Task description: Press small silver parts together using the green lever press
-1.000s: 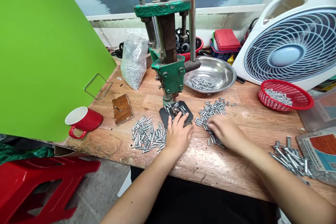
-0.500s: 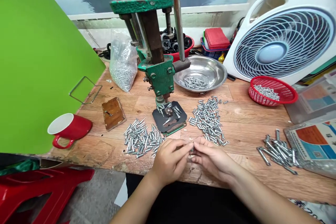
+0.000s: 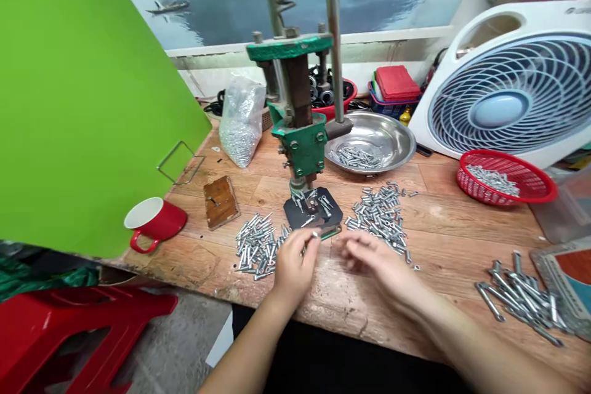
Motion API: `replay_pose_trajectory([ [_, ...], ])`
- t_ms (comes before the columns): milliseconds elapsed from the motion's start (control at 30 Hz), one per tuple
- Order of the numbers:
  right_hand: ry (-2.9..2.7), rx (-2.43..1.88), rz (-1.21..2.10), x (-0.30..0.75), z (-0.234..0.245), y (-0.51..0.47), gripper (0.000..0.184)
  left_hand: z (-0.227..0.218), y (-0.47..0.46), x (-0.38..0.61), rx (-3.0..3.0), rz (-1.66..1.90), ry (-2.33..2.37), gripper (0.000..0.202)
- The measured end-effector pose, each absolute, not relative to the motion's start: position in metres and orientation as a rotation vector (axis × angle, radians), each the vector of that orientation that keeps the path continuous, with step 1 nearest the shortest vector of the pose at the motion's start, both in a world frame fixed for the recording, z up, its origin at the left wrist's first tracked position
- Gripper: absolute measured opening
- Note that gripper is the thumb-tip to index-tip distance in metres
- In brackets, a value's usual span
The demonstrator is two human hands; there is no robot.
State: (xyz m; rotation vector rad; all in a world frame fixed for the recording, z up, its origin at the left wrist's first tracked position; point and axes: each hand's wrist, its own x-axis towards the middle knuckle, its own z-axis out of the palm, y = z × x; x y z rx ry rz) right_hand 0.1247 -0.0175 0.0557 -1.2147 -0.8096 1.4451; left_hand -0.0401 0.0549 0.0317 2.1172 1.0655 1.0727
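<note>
A green hand press [image 3: 305, 144] stands on a wooden table [image 3: 415, 308], and two bare hands work over the bare strip in front of it. The step in hand appears to be handling loose metal pieces by the fingertips. Doing it well would call for a light pinch near one end, so the piece stays visible and can be turned, with both wrists held above the piles so nothing scatters. Fingers are best kept clear of the press's head.

The left hand [image 3: 295, 258], directly in front of the press, has thumb and forefinger closed on a small metal piece [image 3: 315, 234], which sits at their tips on the side facing the right hand. The right hand [image 3: 373, 258], in front and to the right of the press, is loosely curled and apart from the left; it is blurred, so whether it holds anything cannot be told.

One pile of metal fittings [image 3: 379, 214] lies right of the press, just beyond the right hand; another pile of slender pieces [image 3: 256, 246] lies front-left of the press, beside the left hand. More loose pieces [image 3: 325, 204] rest on the press's black base plate [image 3: 294, 217].
</note>
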Motion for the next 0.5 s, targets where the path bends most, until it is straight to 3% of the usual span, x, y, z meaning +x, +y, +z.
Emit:
replay_pose_trajectory([
  [133,-1.109,-1.193,0.582,0.174,0.127,0.036,0.028,0.035,0.1,-0.029,1.98,1.182,1.165,0.018],
  [233,-1.183,-0.995,0.162,0.195,0.197,0.09,0.034,0.03,0.118,-0.021,1.988,1.201,1.166,0.019],
  [300,-1.245,-0.942,0.12,0.198,0.242,0.126,0.047,0.026,0.121,-0.018,2.002,1.202,1.188,0.019],
  [367,-1.329,-0.934,0.286,0.193,0.282,0.154,0.06,0.023,0.121,-0.016,2.026,1.19,1.204,0.019],
  [467,-1.521,-0.955,0.585,0.183,0.322,0.169,0.095,0.022,0.12,-0.017,2.059,1.179,1.22,0.02],
  [500,-1.571,-0.962,0.552,0.181,0.329,0.165,0.094,0.022,0.12,-0.017,2.063,1.183,1.225,0.02],
])
